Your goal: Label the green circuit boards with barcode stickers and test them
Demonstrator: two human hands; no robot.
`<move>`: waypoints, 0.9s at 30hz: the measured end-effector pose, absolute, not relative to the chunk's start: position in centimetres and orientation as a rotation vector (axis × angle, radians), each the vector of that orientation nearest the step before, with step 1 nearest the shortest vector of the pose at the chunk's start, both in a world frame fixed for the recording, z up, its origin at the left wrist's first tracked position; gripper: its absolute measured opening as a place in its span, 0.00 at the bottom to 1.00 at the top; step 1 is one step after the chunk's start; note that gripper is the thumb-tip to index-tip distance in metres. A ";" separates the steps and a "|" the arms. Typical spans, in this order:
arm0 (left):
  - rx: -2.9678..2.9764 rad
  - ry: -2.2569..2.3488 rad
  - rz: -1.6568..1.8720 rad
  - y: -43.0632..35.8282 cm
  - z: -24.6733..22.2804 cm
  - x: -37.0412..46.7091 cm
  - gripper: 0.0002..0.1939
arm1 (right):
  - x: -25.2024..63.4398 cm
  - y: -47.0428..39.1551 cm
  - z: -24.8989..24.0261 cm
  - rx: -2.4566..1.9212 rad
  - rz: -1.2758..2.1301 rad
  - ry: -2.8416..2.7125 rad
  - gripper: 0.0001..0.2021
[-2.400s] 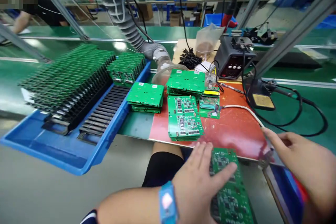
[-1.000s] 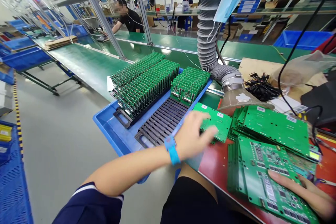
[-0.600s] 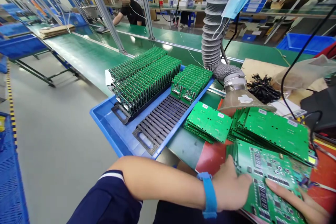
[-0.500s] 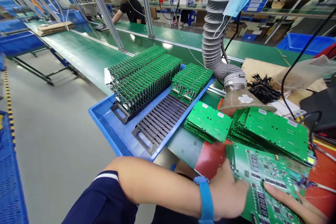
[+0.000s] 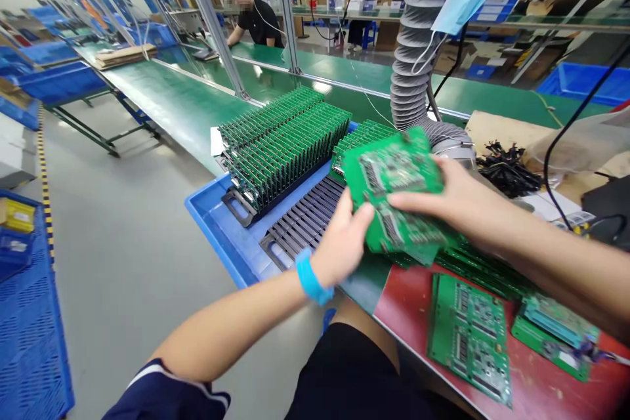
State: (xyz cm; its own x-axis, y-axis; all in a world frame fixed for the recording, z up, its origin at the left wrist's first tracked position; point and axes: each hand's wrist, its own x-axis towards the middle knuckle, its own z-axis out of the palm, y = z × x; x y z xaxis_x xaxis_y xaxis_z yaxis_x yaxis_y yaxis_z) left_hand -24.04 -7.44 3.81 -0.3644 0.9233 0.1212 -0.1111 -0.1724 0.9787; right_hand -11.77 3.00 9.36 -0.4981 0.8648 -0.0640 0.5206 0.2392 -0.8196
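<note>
Between my two hands, a green circuit board [image 5: 367, 174] with display parts on its face is lifted, tilted and blurred by motion; whether more boards lie behind it I cannot tell. My left hand [image 5: 342, 243], with a blue wristband, grips its lower left edge. My right hand [image 5: 440, 193] grips its right side, thumb across the face. Just left of the board lies a black slotted rack [image 5: 310, 213], whose near slots are bare and whose far end holds upright boards [image 5: 367, 134]. On the red mat [image 5: 408, 295] below rests another circuit board [image 5: 470, 335], parts up.
A blue tray [image 5: 209, 213] carries the racks, including one full of upright boards [image 5: 290, 151]. A grey duct [image 5: 418, 46] hangs behind my right hand. A board with a blue strip [image 5: 556, 331] lies at right. Across the bench sits a person [image 5: 258, 16].
Both hands have risen up and left from the red mat, carrying the circuit board toward the slotted rack. A board left lying on the mat is now uncovered.
</note>
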 end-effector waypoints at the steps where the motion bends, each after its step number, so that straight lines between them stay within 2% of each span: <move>1: 0.887 1.197 1.794 -6.1 3.1 -25.6 0.28 | -14.9 4.6 9.9 -1.226 1.195 -2.203 0.48; 2: 0.763 1.129 1.872 -4.8 2.3 -27.1 0.26 | -17.8 6.1 10.3 -1.187 1.167 -2.304 0.51; 4: 0.654 1.137 1.912 -3.0 0.7 -29.6 0.22 | -22.4 8.2 10.4 -1.130 0.994 -2.540 0.50; 8: 0.602 1.290 1.808 -2.1 -1.8 -32.7 0.16 | -26.8 9.8 8.3 -1.080 0.901 -2.719 0.52; 15: 0.512 1.761 1.619 -5.7 -3.2 -36.9 0.17 | -27.5 9.3 5.0 -1.105 0.672 -2.997 0.62; 21: 0.697 1.976 1.711 -3.8 -2.1 -38.6 0.26 | -28.3 8.2 5.2 -1.164 0.547 -3.118 0.64; 25: 0.755 1.945 1.678 -0.4 -2.0 -38.8 0.22 | -28.6 7.2 6.1 -1.221 0.580 -3.193 0.65; 27: 0.756 1.918 1.659 0.2 -2.0 -38.9 0.20 | -28.4 7.5 6.7 -1.108 0.628 -3.251 0.61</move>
